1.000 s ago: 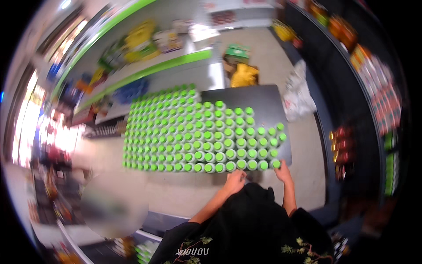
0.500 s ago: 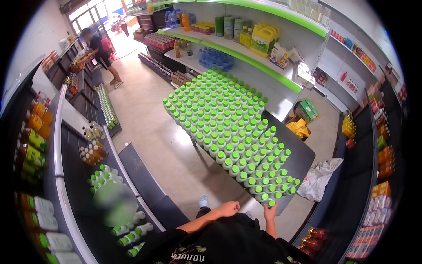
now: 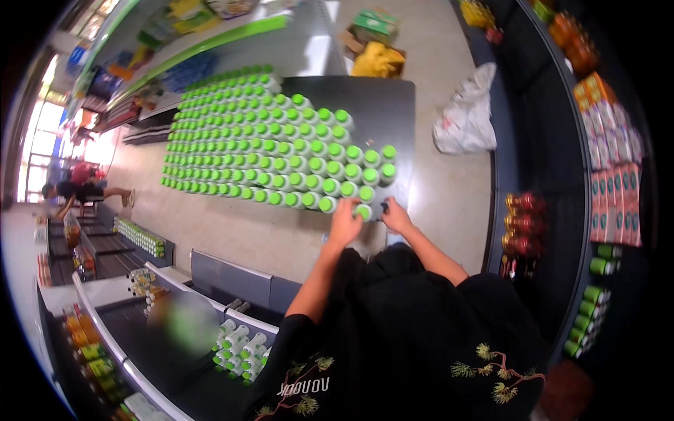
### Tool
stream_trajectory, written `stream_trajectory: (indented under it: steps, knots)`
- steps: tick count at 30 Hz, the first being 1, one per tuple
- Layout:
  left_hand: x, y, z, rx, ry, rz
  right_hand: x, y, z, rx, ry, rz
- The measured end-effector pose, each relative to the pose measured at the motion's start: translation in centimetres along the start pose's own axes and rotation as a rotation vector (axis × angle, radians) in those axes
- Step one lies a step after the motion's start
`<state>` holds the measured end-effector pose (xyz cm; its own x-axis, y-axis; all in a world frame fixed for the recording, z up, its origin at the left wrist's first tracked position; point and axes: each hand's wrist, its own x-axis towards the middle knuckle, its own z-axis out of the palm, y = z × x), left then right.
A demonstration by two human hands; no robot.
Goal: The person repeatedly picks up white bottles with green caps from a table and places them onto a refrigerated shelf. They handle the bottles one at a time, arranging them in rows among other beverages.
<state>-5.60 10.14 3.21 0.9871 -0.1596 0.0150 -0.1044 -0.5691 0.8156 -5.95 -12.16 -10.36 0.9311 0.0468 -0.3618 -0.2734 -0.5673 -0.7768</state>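
Many white bottles with green caps (image 3: 300, 145) stand upright in tight rows on a dark table (image 3: 382, 105). At the table's near edge, my left hand (image 3: 345, 223) has its fingers around the nearest corner bottle (image 3: 362, 212), which stands upright. Just right of that bottle, my right hand (image 3: 397, 216) is closed on a small black object (image 3: 384, 207); its kind is too small to make out. The right hand is apart from the bottles.
A white plastic sack (image 3: 469, 116) lies on the floor right of the table. Beyond the table sit a yellow bag (image 3: 379, 60) and a green box (image 3: 375, 25). Shelves with more bottles (image 3: 241, 349) flank me. At the far left, a person (image 3: 77, 191) bends by a shelf.
My view has turned to the right. My left hand has moved from near my body onto the corner bottle. My right hand has come off that bottle and now holds a small black object.
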Motion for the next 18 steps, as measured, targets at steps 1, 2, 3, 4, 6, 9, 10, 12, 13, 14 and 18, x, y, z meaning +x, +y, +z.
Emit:
stream_trajectory:
  steps: [1, 2, 3, 4, 6, 9, 10, 12, 13, 14, 18]
  knots:
    - [0.7, 0.4, 0.2, 0.030, -0.013, -0.003, 0.1, 0.2, -0.5, 0.016, 0.020, 0.025]
    - [1.4, 0.8, 0.4, 0.059, -0.026, -0.005, 0.5, 0.2, -1.0, 0.033, 0.043, 0.048]
    - [2.4, 1.2, 0.4, 0.076, -0.036, -0.016, 0.9, 0.1, -1.4, 0.052, 0.061, 0.066]
    - [3.3, 1.5, 0.6, 0.091, -0.050, -0.025, 1.3, 0.3, -1.7, 0.073, 0.094, 0.073]
    - [5.3, 2.0, 1.1, 0.119, -0.088, -0.038, 2.4, 0.5, -2.4, 0.092, 0.154, 0.087]
    - [7.0, 2.7, 1.9, 0.205, -0.150, -0.020, 3.3, -0.2, -3.0, 0.099, 0.216, 0.085]
    - [7.7, 3.0, 2.3, 0.217, -0.152, 0.006, 3.7, -0.9, -3.4, 0.101, 0.205, 0.096]
    - [8.9, 4.2, 2.9, 0.206, -0.185, 0.028, 4.5, -1.9, -4.2, 0.069, 0.193, 0.087]
    - [9.4, 4.5, 3.3, 0.199, -0.200, 0.039, 4.9, -2.2, -4.2, 0.067, 0.190, 0.082]
    - [9.9, 4.9, 3.7, 0.192, -0.216, 0.051, 5.7, -2.5, -4.4, 0.062, 0.188, 0.072]
    - [10.9, 4.7, 5.4, 0.252, -0.263, 0.038, 7.4, -2.9, -4.8, 0.101, 0.147, 0.083]
